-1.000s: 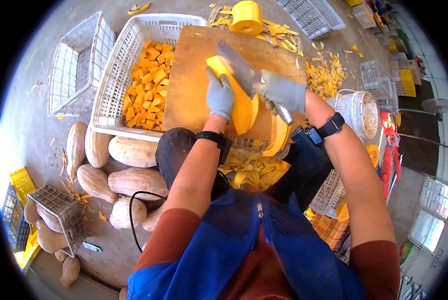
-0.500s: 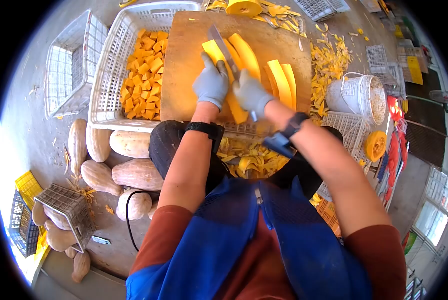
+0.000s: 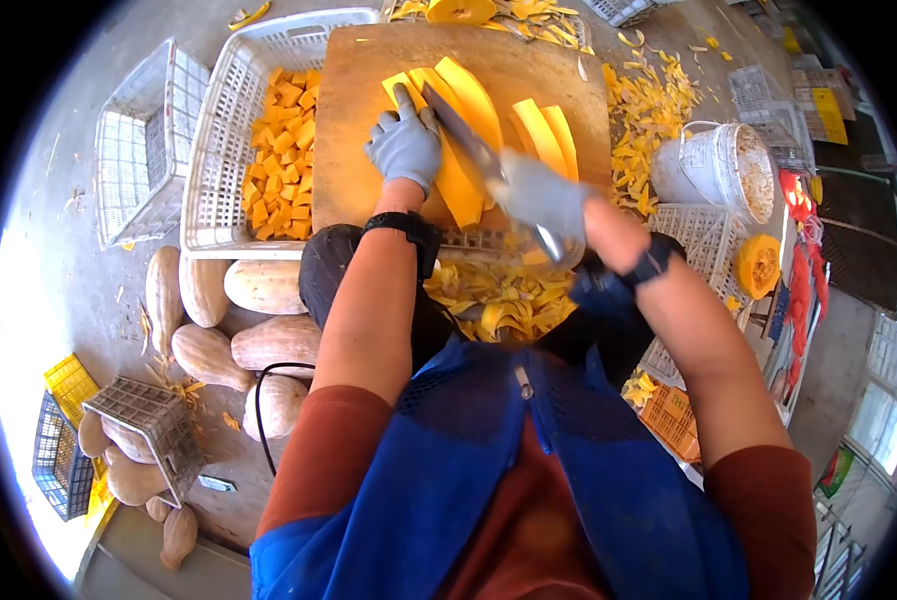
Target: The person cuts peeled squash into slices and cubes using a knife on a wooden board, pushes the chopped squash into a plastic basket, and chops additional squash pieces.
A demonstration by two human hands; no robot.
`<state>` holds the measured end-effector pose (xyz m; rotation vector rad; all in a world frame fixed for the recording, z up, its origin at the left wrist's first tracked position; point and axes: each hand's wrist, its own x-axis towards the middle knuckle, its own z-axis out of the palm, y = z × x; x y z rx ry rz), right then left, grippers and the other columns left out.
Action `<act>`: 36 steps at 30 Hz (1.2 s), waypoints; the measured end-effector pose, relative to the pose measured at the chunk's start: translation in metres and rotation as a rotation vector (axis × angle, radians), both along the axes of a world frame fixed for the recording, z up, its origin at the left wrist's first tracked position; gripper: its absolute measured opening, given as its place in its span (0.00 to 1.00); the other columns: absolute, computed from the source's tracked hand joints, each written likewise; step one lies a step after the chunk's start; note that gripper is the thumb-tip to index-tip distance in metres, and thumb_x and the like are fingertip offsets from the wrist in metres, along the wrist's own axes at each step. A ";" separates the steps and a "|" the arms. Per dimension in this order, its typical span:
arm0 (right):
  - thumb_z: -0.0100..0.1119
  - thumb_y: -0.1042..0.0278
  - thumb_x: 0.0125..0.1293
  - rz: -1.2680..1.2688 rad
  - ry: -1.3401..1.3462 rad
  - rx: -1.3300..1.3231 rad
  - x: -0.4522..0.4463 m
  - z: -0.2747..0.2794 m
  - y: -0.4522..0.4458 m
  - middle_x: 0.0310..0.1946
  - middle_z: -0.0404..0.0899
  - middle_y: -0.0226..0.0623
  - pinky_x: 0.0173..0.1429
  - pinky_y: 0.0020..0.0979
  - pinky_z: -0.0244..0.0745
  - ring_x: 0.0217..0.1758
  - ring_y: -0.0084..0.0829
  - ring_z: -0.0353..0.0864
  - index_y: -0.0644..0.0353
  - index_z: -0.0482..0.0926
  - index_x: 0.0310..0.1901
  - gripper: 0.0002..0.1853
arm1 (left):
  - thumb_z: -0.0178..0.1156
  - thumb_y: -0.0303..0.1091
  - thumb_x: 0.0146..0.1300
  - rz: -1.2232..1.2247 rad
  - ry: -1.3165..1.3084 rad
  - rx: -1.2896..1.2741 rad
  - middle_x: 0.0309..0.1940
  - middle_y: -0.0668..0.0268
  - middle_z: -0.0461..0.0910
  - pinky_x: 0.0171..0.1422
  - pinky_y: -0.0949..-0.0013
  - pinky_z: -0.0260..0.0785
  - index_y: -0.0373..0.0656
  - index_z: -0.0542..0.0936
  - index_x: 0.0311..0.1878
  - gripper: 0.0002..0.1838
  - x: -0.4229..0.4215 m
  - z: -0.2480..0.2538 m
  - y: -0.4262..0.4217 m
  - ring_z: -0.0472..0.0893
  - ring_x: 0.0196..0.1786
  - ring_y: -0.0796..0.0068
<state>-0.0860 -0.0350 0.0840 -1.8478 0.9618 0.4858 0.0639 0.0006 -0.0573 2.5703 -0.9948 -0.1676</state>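
Note:
My left hand (image 3: 405,152), in a grey glove, rests against the leftmost of several long orange pumpkin strips (image 3: 458,188) on a wooden cutting board (image 3: 353,130). Its fingers hold the strip down along the upper part. In my right hand (image 3: 541,193), gloved too and blurred by motion, is a kitchen knife (image 3: 458,122). The long blade slants up and left over the strips, near my left fingertips; whether it touches them I cannot tell. Further right on the board lie more cut pumpkin strips (image 3: 546,138).
Left of the board, a white crate (image 3: 200,170) holds pumpkin cubes (image 3: 286,150). Peelings (image 3: 498,300) lie below the board, with more peelings (image 3: 653,105) to its right. A white bucket (image 3: 703,170) stands at right. Whole pumpkins (image 3: 273,345) lie at left.
The knife and my right hand have moved right and slightly down. My left hand has shifted a little left along the strip. The whole view has shifted slightly.

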 end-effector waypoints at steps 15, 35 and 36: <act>0.53 0.63 0.65 -0.436 -0.432 -0.319 -0.079 -0.065 0.077 0.25 0.77 0.56 0.34 0.49 0.69 0.30 0.58 0.78 0.67 0.67 0.46 0.16 | 0.53 0.54 0.64 0.047 0.260 -0.258 0.51 0.44 0.71 0.58 0.52 0.64 0.46 0.50 0.73 0.41 -0.011 0.012 0.020 0.71 0.53 0.43; 0.51 0.64 0.64 -0.401 -0.482 -0.501 -0.042 -0.048 0.030 0.26 0.77 0.53 0.35 0.48 0.71 0.30 0.51 0.78 0.64 0.67 0.48 0.15 | 0.65 0.38 0.50 -0.940 -0.009 0.318 0.72 0.53 0.51 0.66 0.55 0.63 0.57 0.54 0.72 0.46 0.090 0.057 0.014 0.63 0.67 0.45; 0.51 0.64 0.64 -0.381 -0.463 -0.551 -0.029 -0.046 0.022 0.27 0.78 0.57 0.37 0.53 0.71 0.32 0.58 0.78 0.64 0.67 0.47 0.15 | 0.64 0.38 0.52 -0.962 -0.002 0.291 0.71 0.53 0.54 0.66 0.55 0.63 0.58 0.54 0.72 0.44 0.093 0.059 0.013 0.63 0.67 0.46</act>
